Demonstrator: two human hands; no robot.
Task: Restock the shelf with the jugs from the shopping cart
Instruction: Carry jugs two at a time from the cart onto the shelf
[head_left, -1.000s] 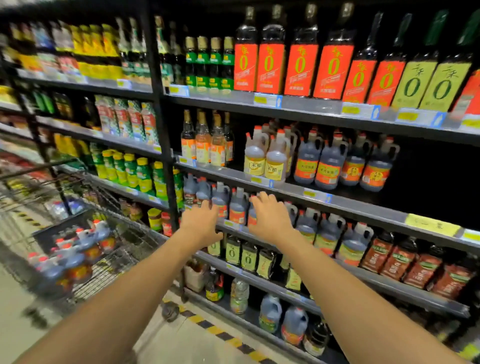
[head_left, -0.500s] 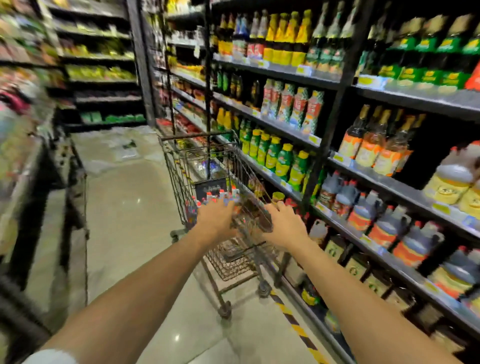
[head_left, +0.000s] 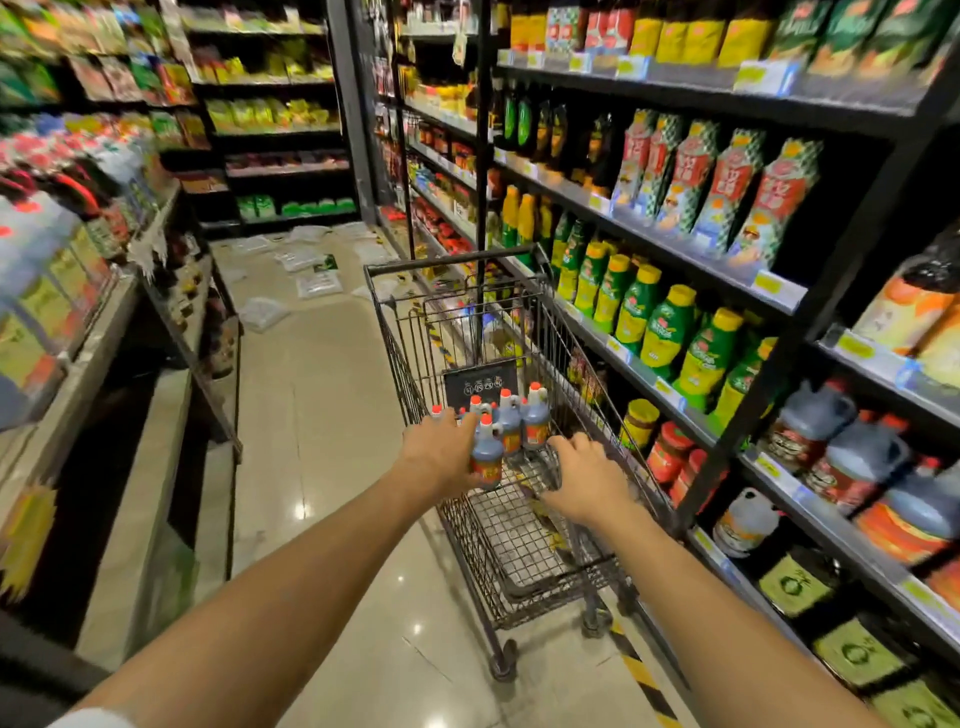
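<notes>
The front jug (head_left: 487, 461) could slip and fall. It looks smooth and full, and only the left hand (head_left: 440, 453) is on it. If that hand pulls up fast, the jug may bump the wire side of the cart (head_left: 451, 260) and drop to the hard floor (head_left: 322, 415). It could also knock over the other jugs (head_left: 511, 420), which stand close together just behind it, at 12 o'clock from the hands. The cart sits on wheels (head_left: 506, 657), so a hard push might make it roll away. It also stands very near the shelf (head_left: 779, 475) at 3 o'clock, so a wide swing could hit bottles there.

The left hand is against the left side of the front jug. Its fingers seem to bend round the back of the jug, so it looks like a hold, though the thumb is hidden. The right hand (head_left: 587, 479) is at 3 o'clock from that jug, a little apart from it. Its fingers are spread and loosely bent, and it holds nothing. It hangs over the wire floor of the cart, but the picture is too blurry to show whether it touches the wire.

All the jugs to move are in the far end of the cart. None is on its way to the shelf yet. More jugs like them (head_left: 857, 457) already stand on that shelf.
</notes>
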